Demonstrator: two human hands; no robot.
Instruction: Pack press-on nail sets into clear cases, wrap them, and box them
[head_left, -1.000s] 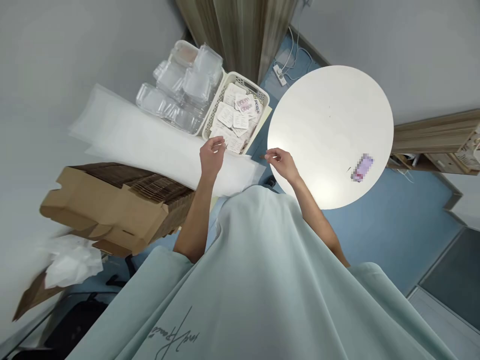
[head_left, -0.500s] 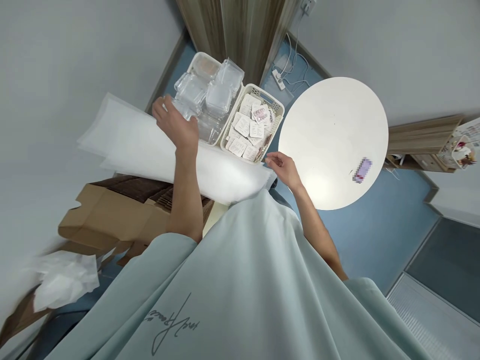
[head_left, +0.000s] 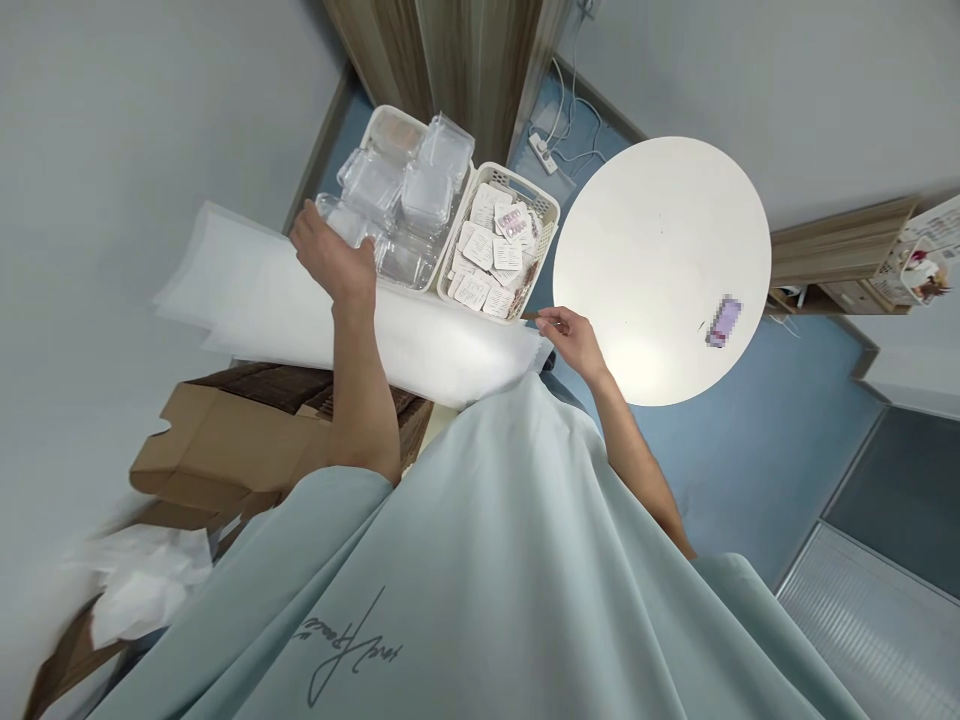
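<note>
My left hand (head_left: 335, 258) reaches to the near left corner of a white bin (head_left: 466, 195) full of clear plastic boxes (head_left: 427, 195). Its thumb and fingers are bent around one clear plastic box (head_left: 346, 222), partly hidden by the hand. My right hand (head_left: 571, 338) hovers by the near right corner of a white basket (head_left: 553, 200), its fingers curled together. What they hold, if anything, is too small to make out. Inside that basket lie many small white printed cards (head_left: 480, 248), some carrying pink items.
White translucent sheets (head_left: 450, 350) lie in front of the bins. To the right stands a round white table (head_left: 652, 250) with a blurred purple item (head_left: 724, 322). An opened cardboard box (head_left: 232, 435) sits at left. A power strip (head_left: 541, 153) with cables lies on the floor.
The view has shifted slightly. My left hand has moved a little left, with the clear box between its fingers. My right hand stays by the basket corner, its fingers slightly more pinched.
</note>
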